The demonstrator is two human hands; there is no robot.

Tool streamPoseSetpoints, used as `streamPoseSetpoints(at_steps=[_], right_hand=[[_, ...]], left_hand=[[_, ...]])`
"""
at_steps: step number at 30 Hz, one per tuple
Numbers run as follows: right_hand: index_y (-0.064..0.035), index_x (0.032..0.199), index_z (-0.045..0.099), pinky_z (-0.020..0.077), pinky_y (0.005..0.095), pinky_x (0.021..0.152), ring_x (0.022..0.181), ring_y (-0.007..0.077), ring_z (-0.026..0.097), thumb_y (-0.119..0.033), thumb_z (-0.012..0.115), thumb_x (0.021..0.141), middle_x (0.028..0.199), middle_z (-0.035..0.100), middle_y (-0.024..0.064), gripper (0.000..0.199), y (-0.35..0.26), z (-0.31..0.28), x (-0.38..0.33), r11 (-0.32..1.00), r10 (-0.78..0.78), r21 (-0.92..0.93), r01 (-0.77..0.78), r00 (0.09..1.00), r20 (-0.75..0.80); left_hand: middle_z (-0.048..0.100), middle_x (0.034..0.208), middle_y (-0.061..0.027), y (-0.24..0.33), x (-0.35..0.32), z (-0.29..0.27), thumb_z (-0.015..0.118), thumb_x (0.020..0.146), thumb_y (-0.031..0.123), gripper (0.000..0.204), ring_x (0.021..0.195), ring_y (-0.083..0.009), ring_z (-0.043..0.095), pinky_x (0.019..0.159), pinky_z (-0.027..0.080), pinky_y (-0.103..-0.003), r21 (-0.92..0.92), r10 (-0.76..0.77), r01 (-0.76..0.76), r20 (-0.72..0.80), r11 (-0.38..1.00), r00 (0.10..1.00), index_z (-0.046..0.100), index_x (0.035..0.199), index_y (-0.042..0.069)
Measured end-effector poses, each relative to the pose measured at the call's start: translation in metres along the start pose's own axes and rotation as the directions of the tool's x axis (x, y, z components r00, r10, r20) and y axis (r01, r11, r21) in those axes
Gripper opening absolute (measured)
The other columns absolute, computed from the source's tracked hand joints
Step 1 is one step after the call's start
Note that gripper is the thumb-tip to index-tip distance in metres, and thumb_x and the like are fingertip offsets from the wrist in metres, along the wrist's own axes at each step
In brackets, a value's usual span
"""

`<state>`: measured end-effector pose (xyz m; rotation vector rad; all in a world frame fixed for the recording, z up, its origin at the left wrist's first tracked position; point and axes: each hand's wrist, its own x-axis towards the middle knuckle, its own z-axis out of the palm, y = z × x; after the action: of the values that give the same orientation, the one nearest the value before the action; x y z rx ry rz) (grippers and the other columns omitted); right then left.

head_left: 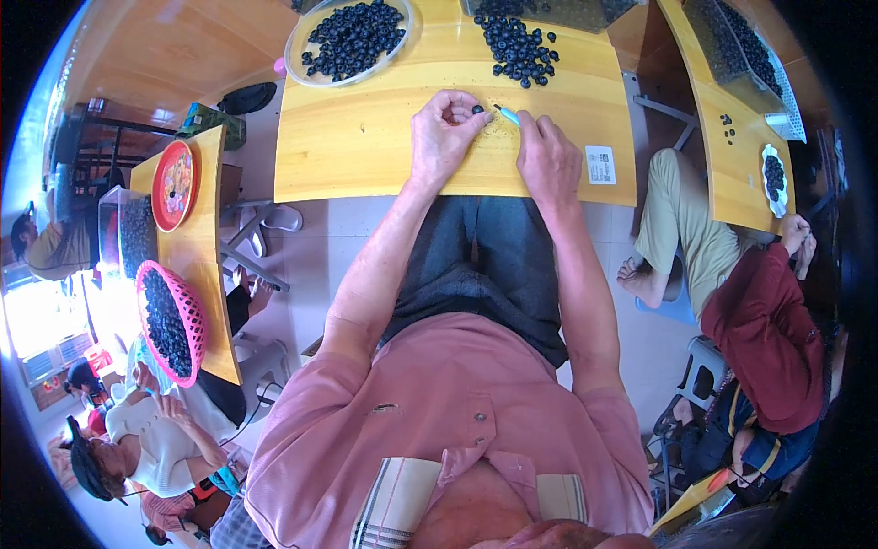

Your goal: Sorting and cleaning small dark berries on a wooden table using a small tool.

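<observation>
Left hand (442, 137) pinches a dark berry (477, 110), right hand (547, 157) grips — seemingly — a small blue-handled tool (508, 114) near the table edge (457, 194).

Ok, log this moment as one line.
left hand: holds berry | right hand: holds blue tool at berry | berry pile beyond, on table

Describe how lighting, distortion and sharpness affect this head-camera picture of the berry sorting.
Head view: fisheye bends the yellow table edges toward the rim, with black corners around the circle. The window area at far left is blown out by glare. Light is otherwise even and soft. The left hand, the right hand and the loose dark berries are sharp; people at the rim look stretched.
</observation>
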<state>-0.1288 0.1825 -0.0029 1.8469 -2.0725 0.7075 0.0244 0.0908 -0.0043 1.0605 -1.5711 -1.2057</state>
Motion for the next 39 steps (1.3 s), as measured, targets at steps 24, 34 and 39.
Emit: streamPoseSetpoints(at_steps=[24, 34, 39], right_hand=[[-0.01, 0.112, 0.065, 0.0573, 0.0393, 0.061, 0.075, 0.0242, 0.067, -0.005, 0.066, 0.083, 0.083, 0.059, 0.0067, 0.03, 0.0, -0.002, -0.001, 0.999, -0.011, 0.042, 0.011, 1.0, -0.016], [-0.01, 0.115, 0.067, 0.0553, 0.0362, 0.059, 0.071, 0.0201, 0.064, -0.005, 0.066, 0.084, 0.079, 0.054, 0.0046, 0.031, -0.002, -0.004, -0.001, 0.993, -0.099, 0.058, 0.104, 0.992, -0.081], [-0.0097, 0.113, 0.068, 0.0546, 0.0358, 0.059, 0.071, 0.0203, 0.064, -0.005, 0.065, 0.084, 0.079, 0.055, 0.0046, 0.03, -0.002, -0.003, 0.0, 0.99, -0.119, 0.07, 0.126, 0.988, -0.095]], left_hand=[[0.069, 0.1, -0.0055, -0.009, 0.003, 0.001, 0.078, 0.088, 0.001, 0.018, 0.084, -0.0087, 0.068, 0.078, 0.057, -0.024, -0.178, -0.052, 0.053, 0.01, 0.983, 0.999, 0.074, 0.105, -0.003], [0.072, 0.093, -0.0062, -0.001, 0.002, 0.001, 0.079, 0.083, -0.001, 0.028, 0.083, -0.0092, 0.068, 0.079, 0.058, -0.024, -0.051, 0.02, -0.017, 0.055, 0.999, 0.998, 0.072, 0.111, -0.001], [0.072, 0.093, -0.0061, 0.002, 0.001, 0.001, 0.079, 0.083, -0.001, 0.028, 0.083, -0.0088, 0.067, 0.079, 0.058, -0.024, -0.015, 0.033, -0.032, 0.066, 0.999, 0.997, 0.072, 0.11, -0.002]])
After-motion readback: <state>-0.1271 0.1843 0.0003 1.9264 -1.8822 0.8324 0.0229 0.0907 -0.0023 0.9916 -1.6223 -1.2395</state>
